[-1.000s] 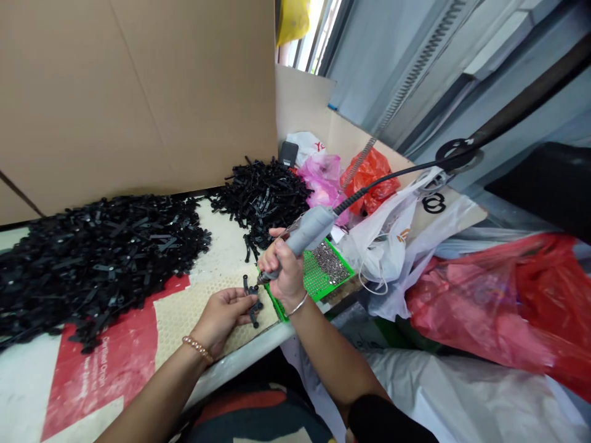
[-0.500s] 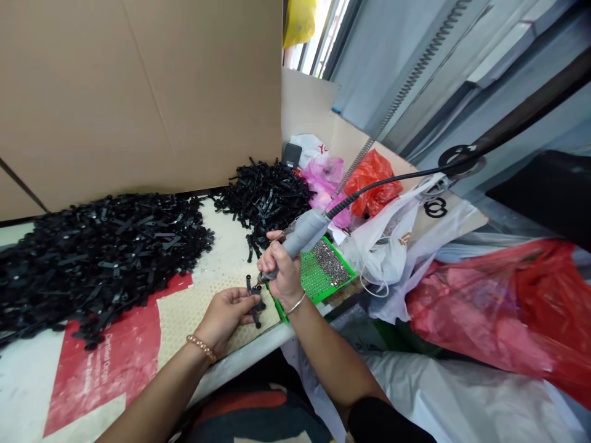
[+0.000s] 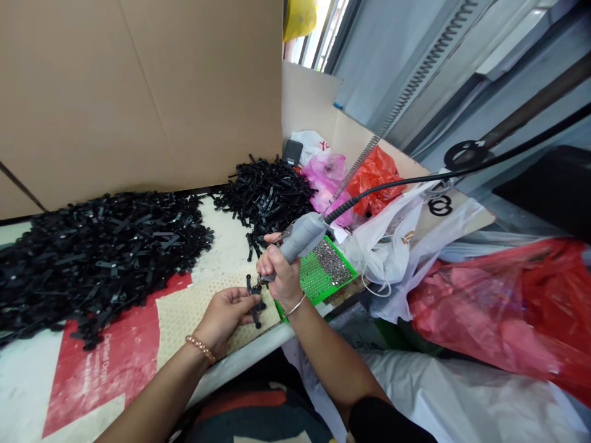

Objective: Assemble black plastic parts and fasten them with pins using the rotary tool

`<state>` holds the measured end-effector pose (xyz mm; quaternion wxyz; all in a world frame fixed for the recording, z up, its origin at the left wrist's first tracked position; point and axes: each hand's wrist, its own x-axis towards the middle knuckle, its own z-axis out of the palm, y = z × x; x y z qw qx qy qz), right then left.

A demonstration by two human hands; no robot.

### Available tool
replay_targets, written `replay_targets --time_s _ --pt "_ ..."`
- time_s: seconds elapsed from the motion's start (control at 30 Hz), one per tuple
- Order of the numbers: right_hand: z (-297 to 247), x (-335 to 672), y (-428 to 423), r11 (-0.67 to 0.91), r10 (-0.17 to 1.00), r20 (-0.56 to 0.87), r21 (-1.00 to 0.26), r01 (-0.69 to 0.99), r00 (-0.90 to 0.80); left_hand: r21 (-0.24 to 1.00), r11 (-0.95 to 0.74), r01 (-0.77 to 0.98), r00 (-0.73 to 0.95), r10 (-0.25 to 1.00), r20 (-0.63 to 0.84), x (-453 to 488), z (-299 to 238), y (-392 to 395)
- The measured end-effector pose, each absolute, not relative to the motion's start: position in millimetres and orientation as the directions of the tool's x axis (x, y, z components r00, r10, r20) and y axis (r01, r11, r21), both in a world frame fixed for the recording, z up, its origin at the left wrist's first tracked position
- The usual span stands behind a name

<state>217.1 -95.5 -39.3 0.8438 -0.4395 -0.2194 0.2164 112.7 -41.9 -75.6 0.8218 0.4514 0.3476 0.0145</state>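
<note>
A small cluster of black plastic parts (image 3: pixel 253 303) is being held down near the front edge of the table (image 3: pixel 23 381), on a beige honeycomb mat (image 3: pixel 184 314). The cluster is being pinched by the fingertips of the left hand (image 3: pixel 224 315), whose fingers are being kept narrow around it. The tip of a grey powered handpiece (image 3: pixel 295 241) is being pressed onto the parts, and the tool's body is being gripped in the closed fist of the right hand (image 3: pixel 279 274), with the thumb being laid along the top. A black cable (image 3: pixel 415 179) is being led from the handpiece up toward the right. Just beside the right hand, at the table's right edge, a green tray (image 3: pixel 323 274) holding small metal pieces is being kept. Two heaps of black parts are being stored farther back: a large one (image 3: pixel 96 246) toward the left edge and a smaller one (image 3: pixel 265 191) against the cardboard wall (image 3: pixel 138 92). Plastic bags (image 3: pixel 397 246) are being piled past the right edge.
</note>
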Motion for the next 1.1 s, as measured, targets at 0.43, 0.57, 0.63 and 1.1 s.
replay_targets --time_s 0.43,0.57,0.63,1.1 --pt "-55 223 -98 0.454 0.736 0.273 -0.878 -0.152 0.62 0.757 0.574 0.312 0.736 0.358 -0.575 114 -76 -42" --pt "-60 225 -95 0.428 0.783 0.272 -0.888 -0.167 0.559 0.756 0.58 0.303 0.725 0.374 -0.578 114 -77 -44" --pt "-58 224 -94 0.424 0.777 0.264 -0.891 -0.165 0.571 0.757 0.584 0.294 0.728 0.376 -0.573 114 -77 -44" --pt "-68 215 -176 0.386 0.482 0.17 -0.922 -0.034 0.86 0.742 0.599 0.299 0.723 0.365 -0.586 113 -77 -42"
